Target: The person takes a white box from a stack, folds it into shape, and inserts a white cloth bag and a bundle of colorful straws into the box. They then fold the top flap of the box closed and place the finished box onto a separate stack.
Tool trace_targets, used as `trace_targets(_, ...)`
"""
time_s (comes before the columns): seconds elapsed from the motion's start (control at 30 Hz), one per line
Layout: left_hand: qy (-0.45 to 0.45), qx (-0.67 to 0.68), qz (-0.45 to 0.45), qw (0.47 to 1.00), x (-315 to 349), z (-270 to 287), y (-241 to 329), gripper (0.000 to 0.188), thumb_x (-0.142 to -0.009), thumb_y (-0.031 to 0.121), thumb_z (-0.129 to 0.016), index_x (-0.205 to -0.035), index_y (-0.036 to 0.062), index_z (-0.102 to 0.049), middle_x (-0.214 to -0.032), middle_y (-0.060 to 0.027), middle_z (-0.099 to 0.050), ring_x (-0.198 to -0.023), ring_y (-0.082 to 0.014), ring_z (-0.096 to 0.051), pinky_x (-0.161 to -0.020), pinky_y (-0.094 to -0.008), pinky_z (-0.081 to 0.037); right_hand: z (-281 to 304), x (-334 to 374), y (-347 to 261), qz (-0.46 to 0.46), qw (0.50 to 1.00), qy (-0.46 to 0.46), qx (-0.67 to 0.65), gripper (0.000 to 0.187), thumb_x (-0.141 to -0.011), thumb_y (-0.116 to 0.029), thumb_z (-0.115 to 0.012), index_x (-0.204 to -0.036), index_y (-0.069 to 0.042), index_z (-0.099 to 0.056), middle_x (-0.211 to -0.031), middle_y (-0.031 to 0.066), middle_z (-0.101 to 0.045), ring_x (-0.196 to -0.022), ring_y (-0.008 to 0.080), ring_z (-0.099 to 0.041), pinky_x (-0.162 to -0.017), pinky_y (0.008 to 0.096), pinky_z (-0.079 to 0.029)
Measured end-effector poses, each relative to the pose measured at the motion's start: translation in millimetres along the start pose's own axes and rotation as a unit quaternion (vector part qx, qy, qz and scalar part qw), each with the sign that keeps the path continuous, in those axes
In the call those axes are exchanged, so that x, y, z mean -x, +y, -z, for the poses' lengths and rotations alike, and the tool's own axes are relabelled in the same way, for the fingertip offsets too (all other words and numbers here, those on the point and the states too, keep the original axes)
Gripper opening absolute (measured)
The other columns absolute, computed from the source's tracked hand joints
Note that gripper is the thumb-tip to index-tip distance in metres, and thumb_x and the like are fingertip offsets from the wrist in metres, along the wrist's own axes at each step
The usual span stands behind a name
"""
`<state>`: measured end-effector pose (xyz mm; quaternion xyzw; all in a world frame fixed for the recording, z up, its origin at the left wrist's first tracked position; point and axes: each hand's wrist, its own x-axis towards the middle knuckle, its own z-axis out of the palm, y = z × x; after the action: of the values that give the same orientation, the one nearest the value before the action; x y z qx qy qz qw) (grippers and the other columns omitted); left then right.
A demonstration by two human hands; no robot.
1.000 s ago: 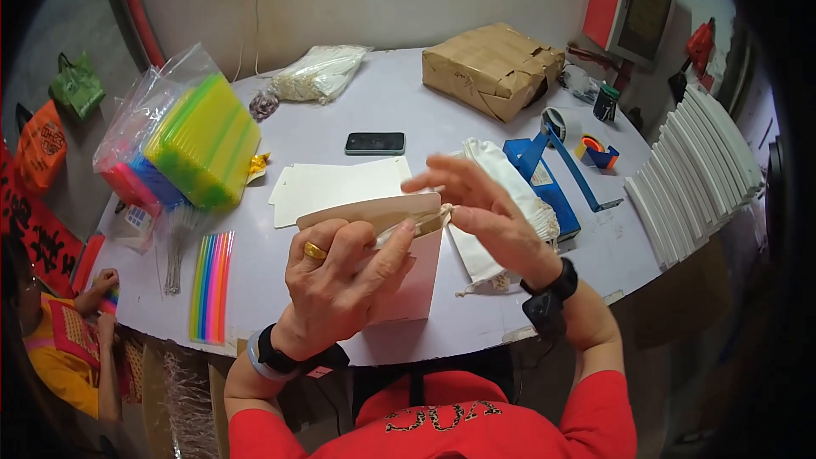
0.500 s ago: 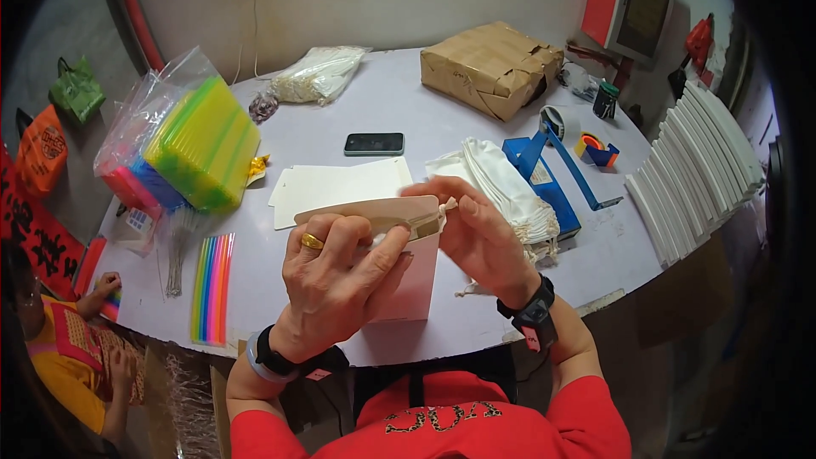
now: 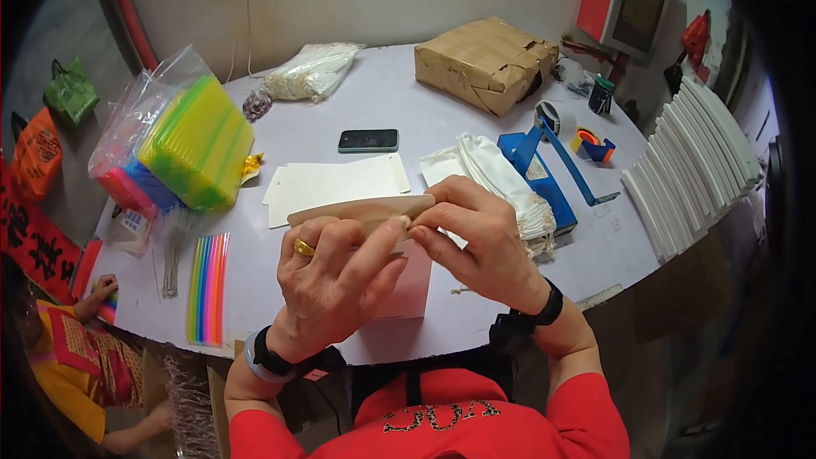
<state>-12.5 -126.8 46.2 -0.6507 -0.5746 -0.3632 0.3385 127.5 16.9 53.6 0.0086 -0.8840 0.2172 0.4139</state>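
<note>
A pale cardboard box (image 3: 406, 285) stands upright near the table's front edge, its top flap (image 3: 357, 208) raised. My left hand (image 3: 327, 280), with a gold ring, is closed over the box's top edge, fingers bent at the opening. From the other side, my right hand (image 3: 480, 246) pinches at the corner of that opening, next to a small cream knot (image 3: 403, 221) that looks like a drawstring end. What its fingertips grip is partly hidden. Just beyond my right hand lies a stack of white drawstring pouches (image 3: 489, 172). Flat white cards (image 3: 336, 187) lie behind the box.
A phone (image 3: 368, 141), a wrapped brown parcel (image 3: 484, 64) and a blue tape dispenser (image 3: 544, 170) sit farther back. White boards (image 3: 693, 170) line the right. Bagged coloured plastic (image 3: 191, 144) and rainbow strips (image 3: 208, 289) are at left, near a seated person (image 3: 76, 357).
My right hand has moved left from beside the box and closed at its opening. The cream knot has shifted from the box's right corner inward. The seated person's lower hand has dropped.
</note>
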Motion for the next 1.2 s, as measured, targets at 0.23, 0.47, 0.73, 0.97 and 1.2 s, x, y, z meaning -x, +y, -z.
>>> trace_targets(0.23,-0.046,-0.028,-0.029,0.998,-3.0,6.8,-1.5,0.037,-0.073,0.017,-0.074,-0.109,0.0133,-0.068,-0.085,-0.0021,-0.053,-0.079,-0.0199,-0.054,-0.076,-0.0335,-0.041,-15.1,7.9,-5.4,-0.112,0.964,0.068,-0.233,0.016,-0.085,-0.008,-0.067,-0.099,-0.003,-0.061,-0.095,0.0063,-0.060,-0.085,0.0143,-0.059,-0.072,0.0264,-0.047)
trace_targets(0.47,-0.020,0.035,-0.011,0.999,0.7,13.1,-14.2,0.035,-0.071,0.011,-0.075,-0.106,0.0115,-0.068,-0.089,-0.0046,-0.059,-0.083,-0.0227,-0.056,-0.075,-0.0351,-0.044,-23.8,-5.4,-9.5,-0.288,0.819,0.041,-0.494,0.019,-0.088,-0.010,-0.061,-0.105,-0.003,-0.055,-0.091,0.0008,-0.059,-0.091,0.0062,-0.053,-0.079,0.0226,-0.042)
trace_targets(0.73,-0.014,0.012,0.023,1.000,23.5,52.8,-45.1,0.036,-0.068,-0.003,-0.077,-0.101,0.0071,-0.066,-0.088,-0.0069,-0.063,-0.079,-0.0238,-0.058,-0.067,-0.0335,-0.047,-24.6,-5.9,-0.4,-0.291,0.822,-0.028,-0.488,0.017,-0.084,-0.004,-0.055,-0.100,-0.004,-0.057,-0.096,0.0000,-0.056,-0.088,0.0049,-0.049,-0.080,0.0214,-0.040)
trace_targets(0.97,0.069,0.122,0.057,0.989,18.0,45.4,-43.1,0.027,-0.072,0.000,-0.076,-0.097,0.0061,-0.068,-0.082,-0.0070,-0.062,-0.075,-0.0231,-0.058,-0.060,-0.0295,-0.044,-25.9,-5.3,-2.6,-0.291,0.836,-0.014,-0.465,0.016,-0.082,-0.003,-0.055,-0.098,-0.004,-0.057,-0.098,0.0010,-0.057,-0.088,0.0063,-0.050,-0.082,0.0220,-0.040)
trace_targets(1.2,0.025,0.044,0.033,0.998,20.3,40.9,-39.6,0.023,-0.072,0.002,-0.077,-0.093,0.0052,-0.068,-0.083,-0.0072,-0.057,-0.072,-0.0217,-0.054,-0.060,-0.0310,-0.045,-23.5,-4.5,-3.4,-0.290,0.828,-0.025,-0.479,0.015,-0.082,-0.001,-0.054,-0.096,-0.005,-0.057,-0.100,0.0019,-0.057,-0.089,0.0070,-0.050,-0.083,0.0232,-0.041)
